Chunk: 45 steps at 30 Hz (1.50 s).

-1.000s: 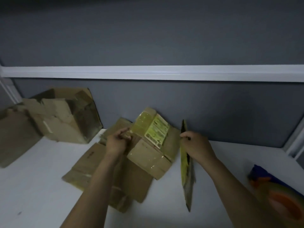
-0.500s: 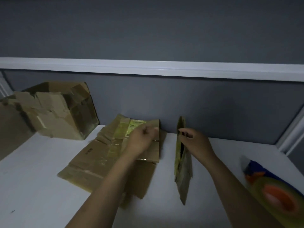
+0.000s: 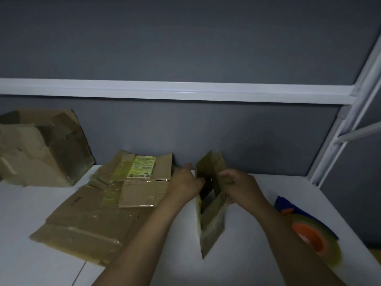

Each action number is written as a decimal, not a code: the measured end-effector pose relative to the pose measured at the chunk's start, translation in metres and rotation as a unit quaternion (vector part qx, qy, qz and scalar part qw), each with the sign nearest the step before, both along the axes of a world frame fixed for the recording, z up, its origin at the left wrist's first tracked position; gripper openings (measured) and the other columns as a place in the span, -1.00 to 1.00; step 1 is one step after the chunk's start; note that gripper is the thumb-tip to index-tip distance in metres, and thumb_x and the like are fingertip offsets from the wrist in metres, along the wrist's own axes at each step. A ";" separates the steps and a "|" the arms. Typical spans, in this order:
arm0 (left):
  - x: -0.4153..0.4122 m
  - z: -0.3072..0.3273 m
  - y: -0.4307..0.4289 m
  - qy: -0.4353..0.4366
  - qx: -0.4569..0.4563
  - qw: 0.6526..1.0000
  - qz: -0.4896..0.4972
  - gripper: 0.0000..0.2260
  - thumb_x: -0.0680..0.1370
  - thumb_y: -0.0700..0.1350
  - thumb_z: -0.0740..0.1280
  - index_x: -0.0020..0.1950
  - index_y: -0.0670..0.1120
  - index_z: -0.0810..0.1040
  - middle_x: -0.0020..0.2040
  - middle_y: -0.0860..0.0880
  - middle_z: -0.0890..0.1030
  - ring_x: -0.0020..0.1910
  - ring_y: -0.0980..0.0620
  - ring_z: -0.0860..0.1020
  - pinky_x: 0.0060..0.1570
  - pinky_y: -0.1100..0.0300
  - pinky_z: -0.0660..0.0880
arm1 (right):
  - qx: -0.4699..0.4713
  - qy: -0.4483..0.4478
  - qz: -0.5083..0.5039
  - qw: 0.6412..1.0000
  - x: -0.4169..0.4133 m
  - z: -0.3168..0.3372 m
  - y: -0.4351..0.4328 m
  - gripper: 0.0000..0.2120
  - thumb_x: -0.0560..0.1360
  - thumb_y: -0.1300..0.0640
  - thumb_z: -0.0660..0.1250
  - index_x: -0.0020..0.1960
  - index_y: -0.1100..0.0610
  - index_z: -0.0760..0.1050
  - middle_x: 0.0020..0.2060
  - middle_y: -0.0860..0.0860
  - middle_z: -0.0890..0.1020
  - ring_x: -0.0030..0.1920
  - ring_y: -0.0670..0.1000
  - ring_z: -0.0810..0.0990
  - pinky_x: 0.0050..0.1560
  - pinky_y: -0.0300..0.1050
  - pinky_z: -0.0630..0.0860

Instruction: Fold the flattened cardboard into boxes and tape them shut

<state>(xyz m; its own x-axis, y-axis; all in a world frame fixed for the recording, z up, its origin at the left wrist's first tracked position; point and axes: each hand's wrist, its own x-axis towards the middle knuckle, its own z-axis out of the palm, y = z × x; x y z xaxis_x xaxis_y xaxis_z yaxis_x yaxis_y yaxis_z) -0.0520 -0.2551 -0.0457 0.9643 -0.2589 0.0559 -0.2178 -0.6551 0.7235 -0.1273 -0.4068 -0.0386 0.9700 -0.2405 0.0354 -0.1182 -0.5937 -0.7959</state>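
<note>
gripping the half-opened cardboard box (image 3: 212,215), the left hand (image 3: 184,185) pinched its left wall and the right hand (image 3: 240,185) curled round its right wall; it stood on the white tabletop (image 3: 31,213) between flattened cardboard (image 3: 92,221) and a tape roll (image 3: 311,239).

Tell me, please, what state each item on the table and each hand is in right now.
small cardboard, standing on edge, partly open.
left hand, grips its left panel.
right hand, grips its right panel.
flattened cardboard, lying flat on the table, unfolded.
worn box, by the wall, crumpled.
tape roll, lying on the table, untouched.
</note>
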 end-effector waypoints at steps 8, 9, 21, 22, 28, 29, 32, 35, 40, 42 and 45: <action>0.021 -0.011 -0.009 -0.062 -0.030 0.998 0.013 -0.43 0.46 -0.32 0.29 0.48 -0.14 0.32 0.45 -0.17 0.35 0.46 -0.09 0.28 0.33 0.25 0.22 | 0.016 0.006 -0.013 1.000 -0.023 -0.018 -0.059 -0.71 0.59 0.23 0.18 0.08 -0.07 0.59 0.08 -0.10 0.60 0.00 -0.08 0.60 -0.13 -0.32 0.53; 0.024 -0.013 -0.011 -0.070 -0.033 0.997 -0.010 -0.40 0.47 -0.33 0.28 0.51 -0.10 0.28 0.51 -0.12 0.26 0.50 -0.06 0.19 0.40 0.24 0.13 | 0.050 0.012 -0.019 0.999 -0.024 -0.020 -0.062 -0.70 0.60 0.24 0.15 -0.01 -0.05 0.61 0.04 -0.06 0.63 -0.03 -0.06 0.62 -0.13 -0.29 0.55; 0.044 -0.011 -0.007 -0.067 0.024 0.980 -0.184 -0.79 0.62 -0.10 0.23 0.03 -0.08 0.67 0.05 0.01 0.59 0.12 0.04 0.50 0.22 0.11 0.41 | -0.221 0.054 0.014 0.974 -0.022 -0.018 -0.066 -0.61 0.37 -0.28 0.40 0.00 -0.11 0.32 -0.16 -0.19 0.50 -0.16 -0.14 0.49 -0.23 -0.20 0.36; 0.044 -0.008 -0.006 -0.086 0.051 0.975 -0.201 -0.76 0.62 0.04 0.23 0.03 -0.01 0.67 0.08 0.03 0.57 0.16 0.06 0.47 0.23 0.13 0.37 | -0.235 0.042 0.010 0.971 -0.020 -0.018 -0.066 -0.64 0.39 -0.24 0.40 -0.01 -0.10 0.32 -0.16 -0.18 0.50 -0.16 -0.12 0.49 -0.22 -0.18 0.36; 0.064 0.005 0.019 0.070 0.055 0.925 -0.370 -0.19 0.28 0.45 0.39 0.44 0.15 0.29 0.34 0.19 0.40 0.36 0.23 0.37 0.23 0.41 0.35 | -0.266 -0.004 0.034 0.963 -0.015 -0.020 -0.069 -0.70 0.42 -0.17 0.40 -0.04 -0.08 0.34 -0.19 -0.16 0.49 -0.18 -0.12 0.47 -0.23 -0.21 0.34; 0.068 0.007 0.023 0.096 0.059 0.917 -0.383 -0.08 0.21 0.47 0.40 0.47 0.14 0.24 0.38 0.21 0.38 0.37 0.27 0.34 0.24 0.43 0.34 | -0.274 -0.014 0.038 0.961 -0.014 -0.021 -0.071 -0.73 0.44 -0.16 0.39 -0.04 -0.07 0.35 -0.19 -0.14 0.50 -0.18 -0.12 0.47 -0.24 -0.22 0.33; 0.075 0.010 0.021 0.087 0.142 0.913 -0.372 -0.19 0.35 0.16 0.52 0.51 0.10 0.23 0.38 0.23 0.36 0.35 0.30 0.31 0.13 0.58 0.27 | -0.311 -0.041 0.056 0.948 -0.010 -0.024 -0.075 -0.76 0.47 -0.12 0.36 0.02 -0.02 0.42 -0.15 -0.10 0.54 -0.15 -0.08 0.50 -0.15 -0.17 0.39; 0.072 0.005 0.004 -0.028 0.111 0.945 -0.306 -0.39 0.35 0.00 0.57 0.36 -0.02 0.47 0.20 0.14 0.51 0.23 0.18 0.48 0.03 0.54 0.35 | -0.317 -0.060 0.071 0.944 -0.004 -0.030 -0.077 -0.73 0.50 -0.09 0.35 0.13 0.01 0.48 -0.06 -0.08 0.58 -0.04 -0.03 0.55 -0.07 -0.15 0.41; 0.070 -0.016 -0.008 -0.048 0.017 0.967 -0.249 -0.22 0.29 0.13 0.58 0.43 0.03 0.35 0.29 0.10 0.41 0.27 0.14 0.40 0.16 0.32 0.35 | -0.150 -0.075 0.065 0.984 -0.003 -0.038 -0.089 -0.51 0.59 -0.08 0.20 0.49 -0.10 0.19 0.20 -0.12 0.53 0.17 -0.09 0.52 0.13 -0.10 0.48; 0.065 -0.023 -0.011 -0.017 0.010 0.970 -0.244 -0.20 0.37 0.14 0.52 0.51 0.03 0.22 0.35 0.08 0.30 0.32 0.14 0.31 0.30 0.25 0.30 | -0.096 -0.073 0.065 0.991 -0.006 -0.038 -0.089 -0.55 0.61 -0.06 0.17 0.47 -0.12 0.20 0.21 -0.18 0.47 0.22 -0.14 0.47 0.14 -0.27 0.44; 0.056 -0.037 -0.020 0.019 -0.022 0.981 -0.191 -0.20 0.36 0.19 0.50 0.50 0.01 0.24 0.35 0.01 0.30 0.36 0.07 0.30 0.40 0.11 0.30 | -0.024 -0.076 0.068 0.995 -0.008 -0.037 -0.082 -0.69 0.61 -0.09 0.15 0.34 -0.20 0.31 0.17 -0.24 0.50 0.21 -0.16 0.50 0.06 -0.46 0.41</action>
<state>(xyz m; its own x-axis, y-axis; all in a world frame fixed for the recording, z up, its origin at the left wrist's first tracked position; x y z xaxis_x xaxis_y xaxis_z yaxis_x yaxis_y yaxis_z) 0.0045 -0.2754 -0.0831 0.7992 -0.5996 0.0418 -0.4140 -0.4987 0.7615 -0.1352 -0.4890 -0.0759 0.9759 -0.1026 0.1925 0.0849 -0.6343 -0.7684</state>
